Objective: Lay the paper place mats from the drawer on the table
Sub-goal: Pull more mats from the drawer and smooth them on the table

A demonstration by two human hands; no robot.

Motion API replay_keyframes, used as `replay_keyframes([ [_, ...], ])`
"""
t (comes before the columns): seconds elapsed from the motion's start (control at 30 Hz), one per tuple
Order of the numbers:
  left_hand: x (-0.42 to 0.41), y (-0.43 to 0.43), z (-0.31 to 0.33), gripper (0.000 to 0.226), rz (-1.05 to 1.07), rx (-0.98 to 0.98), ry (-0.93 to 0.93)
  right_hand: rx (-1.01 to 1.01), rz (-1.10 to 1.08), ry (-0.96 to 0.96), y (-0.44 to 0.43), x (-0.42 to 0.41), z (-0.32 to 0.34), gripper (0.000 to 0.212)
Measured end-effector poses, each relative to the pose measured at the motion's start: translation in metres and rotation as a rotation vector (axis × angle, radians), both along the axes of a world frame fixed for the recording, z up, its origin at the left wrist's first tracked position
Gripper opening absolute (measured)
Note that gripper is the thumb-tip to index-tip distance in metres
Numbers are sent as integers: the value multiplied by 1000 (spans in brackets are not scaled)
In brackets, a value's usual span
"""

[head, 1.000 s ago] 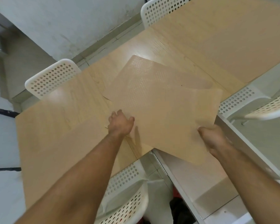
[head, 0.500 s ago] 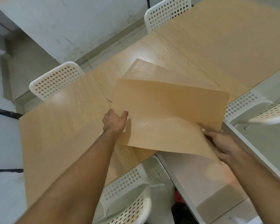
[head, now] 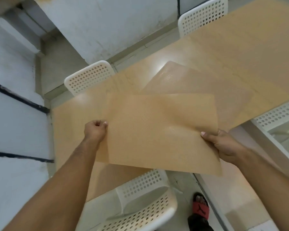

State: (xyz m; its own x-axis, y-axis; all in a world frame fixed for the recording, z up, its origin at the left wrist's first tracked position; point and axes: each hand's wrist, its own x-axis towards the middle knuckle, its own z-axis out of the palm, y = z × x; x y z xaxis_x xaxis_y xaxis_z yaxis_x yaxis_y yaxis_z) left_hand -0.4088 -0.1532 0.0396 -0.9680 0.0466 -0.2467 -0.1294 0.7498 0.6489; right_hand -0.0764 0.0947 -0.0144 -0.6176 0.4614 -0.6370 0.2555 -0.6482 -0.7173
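I hold a tan paper place mat level above the near edge of the light wooden table. My left hand pinches its left edge. My right hand grips its right edge, thumb on top. A second tan place mat lies flat on the table beyond, partly hidden by the held one. The drawer is not in view.
White perforated chairs stand around the table: one at the far side, one further back, one right below me, one at the right. A white counter runs along the right. A foot in a red sandal is on the floor.
My left hand left the mat on the table and took the lifted mat's left edge. Both hands carried that mat to the left and toward me, off the one lying flat.
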Motion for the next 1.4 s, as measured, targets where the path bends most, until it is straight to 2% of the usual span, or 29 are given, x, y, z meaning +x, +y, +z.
replay_keyframes([
  [0.23, -24, -165, 41, 16, 93, 97, 93, 218, 82, -23, -123, -79, 35, 16],
  [0.43, -49, -353, 76, 22, 188, 231, 165, 387, 83, -27, -279, -160, 68, 12],
  [0.57, -46, -475, 101, 21, 278, 299, 239, 413, 169, 15, -383, -217, 97, 17],
  [0.67, -59, -558, 122, 11, 352, 323, 270, 436, 243, 51, -456, -265, 115, 22],
  [0.77, -84, -616, 122, 19, 422, 334, 268, 456, 276, 88, -504, -305, 129, 17],
  [0.93, -133, -673, 111, 29, 515, 350, 250, 469, 356, 84, -554, -378, 129, 6],
  [1.07, -197, -699, 96, 27, 515, 313, 235, 439, 367, 53, -578, -451, 99, 13],
  [1.23, -320, -716, 82, 27, 504, 294, 181, 372, 334, 45, -584, -571, 64, 19],
  [1.4, -457, -704, 98, 27, 444, 259, 128, 365, 305, -2, -572, -680, 67, 24],
])
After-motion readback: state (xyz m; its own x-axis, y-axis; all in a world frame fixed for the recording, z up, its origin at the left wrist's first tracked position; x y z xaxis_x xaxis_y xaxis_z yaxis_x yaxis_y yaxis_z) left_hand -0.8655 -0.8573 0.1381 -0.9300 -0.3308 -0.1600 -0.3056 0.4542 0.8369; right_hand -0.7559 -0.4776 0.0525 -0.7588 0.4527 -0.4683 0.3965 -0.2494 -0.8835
